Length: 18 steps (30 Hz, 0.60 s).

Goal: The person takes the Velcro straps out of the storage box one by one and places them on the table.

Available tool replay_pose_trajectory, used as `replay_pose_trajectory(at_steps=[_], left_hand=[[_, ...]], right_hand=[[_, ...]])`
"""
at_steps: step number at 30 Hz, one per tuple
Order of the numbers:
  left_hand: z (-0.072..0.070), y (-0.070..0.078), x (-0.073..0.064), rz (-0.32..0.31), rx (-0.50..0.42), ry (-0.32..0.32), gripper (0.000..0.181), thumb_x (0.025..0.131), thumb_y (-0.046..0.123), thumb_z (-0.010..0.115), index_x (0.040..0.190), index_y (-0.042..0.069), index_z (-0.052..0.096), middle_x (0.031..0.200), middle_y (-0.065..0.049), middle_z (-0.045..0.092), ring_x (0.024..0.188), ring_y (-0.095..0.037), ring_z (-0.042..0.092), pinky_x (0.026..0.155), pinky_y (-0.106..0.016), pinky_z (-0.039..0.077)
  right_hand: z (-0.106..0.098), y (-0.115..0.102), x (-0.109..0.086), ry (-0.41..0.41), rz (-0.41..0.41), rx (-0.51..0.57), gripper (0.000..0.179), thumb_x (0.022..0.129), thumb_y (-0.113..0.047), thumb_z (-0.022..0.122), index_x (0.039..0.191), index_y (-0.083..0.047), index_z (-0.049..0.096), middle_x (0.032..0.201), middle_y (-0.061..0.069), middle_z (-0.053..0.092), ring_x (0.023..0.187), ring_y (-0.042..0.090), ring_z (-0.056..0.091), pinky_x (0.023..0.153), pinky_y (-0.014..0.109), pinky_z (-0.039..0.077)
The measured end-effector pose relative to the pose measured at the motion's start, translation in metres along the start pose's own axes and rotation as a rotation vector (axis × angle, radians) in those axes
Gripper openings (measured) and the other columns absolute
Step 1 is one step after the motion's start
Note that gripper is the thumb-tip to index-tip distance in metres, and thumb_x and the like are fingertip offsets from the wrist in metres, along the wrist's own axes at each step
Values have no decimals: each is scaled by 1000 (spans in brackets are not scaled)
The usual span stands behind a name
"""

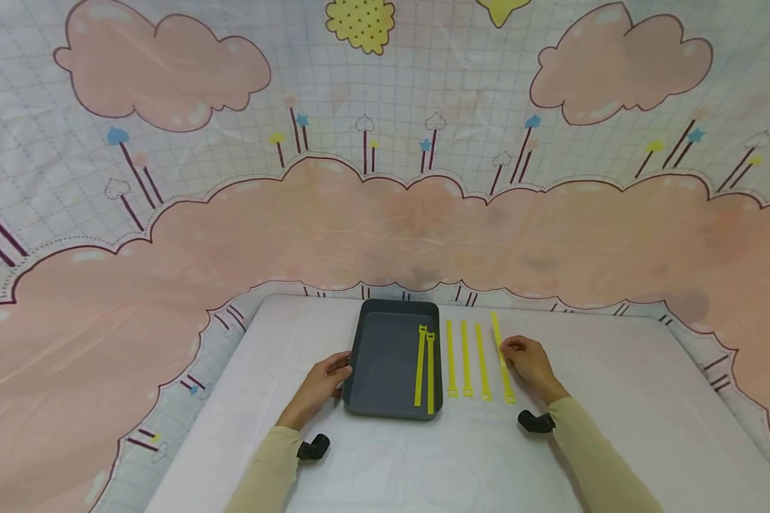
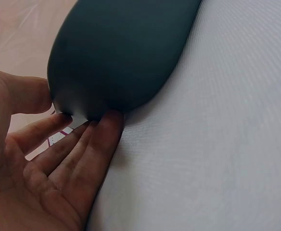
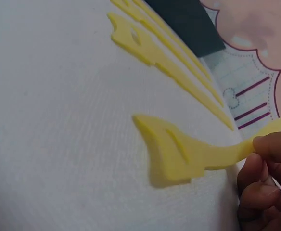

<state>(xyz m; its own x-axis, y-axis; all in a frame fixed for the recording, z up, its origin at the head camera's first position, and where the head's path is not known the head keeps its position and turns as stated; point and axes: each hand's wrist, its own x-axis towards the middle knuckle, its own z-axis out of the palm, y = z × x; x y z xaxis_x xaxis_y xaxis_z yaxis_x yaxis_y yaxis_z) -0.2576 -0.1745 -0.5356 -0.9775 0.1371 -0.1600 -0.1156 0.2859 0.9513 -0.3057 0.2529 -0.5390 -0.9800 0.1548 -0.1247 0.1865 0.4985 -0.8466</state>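
A yellow cable tie strap (image 1: 507, 381) with a slotted head is pinched between the thumb and fingers of my right hand (image 1: 531, 365). In the right wrist view the held strap (image 3: 217, 158) bends upward toward the fingertips, its wide slotted end low over the table. My left hand (image 1: 324, 381) holds the left side of a dark grey rectangular tray (image 1: 378, 356). In the left wrist view its thumb is at the rim of the tray (image 2: 116, 57), with the fingers against the side wall. Two yellow straps (image 1: 420, 367) lie inside the tray, near its right wall.
Three more yellow straps (image 1: 467, 360) lie in a row on the white table (image 1: 616, 399), between the tray and my right hand. A black wrist device (image 1: 535, 422) sits at each sleeve. Behind the table hangs a patterned curtain (image 1: 423, 235).
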Motion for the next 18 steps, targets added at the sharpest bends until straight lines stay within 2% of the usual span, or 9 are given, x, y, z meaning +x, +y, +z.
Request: replay_pose_trajectory(at_steps=[9,18], left_hand=[[0,-1,1,9,2,3,46,99,16,57,144,8,49,143,-20,53,125,-34,57,77,-38,56],[0,0,-1,7,-14,-5,45,100,14,56,143,6,49,143,-20,53,126,-35,56,79,-37,56]], right_hand=[[-1,2,2,-1,6,-72,21,95,-14,61,107,2,65,79,3,62,63,10,55,55,23,44],[-4,4,-1,-34,59,-1,26,97,-17,60,116,0,62,84,4,63,65,11,57,54,25,46]])
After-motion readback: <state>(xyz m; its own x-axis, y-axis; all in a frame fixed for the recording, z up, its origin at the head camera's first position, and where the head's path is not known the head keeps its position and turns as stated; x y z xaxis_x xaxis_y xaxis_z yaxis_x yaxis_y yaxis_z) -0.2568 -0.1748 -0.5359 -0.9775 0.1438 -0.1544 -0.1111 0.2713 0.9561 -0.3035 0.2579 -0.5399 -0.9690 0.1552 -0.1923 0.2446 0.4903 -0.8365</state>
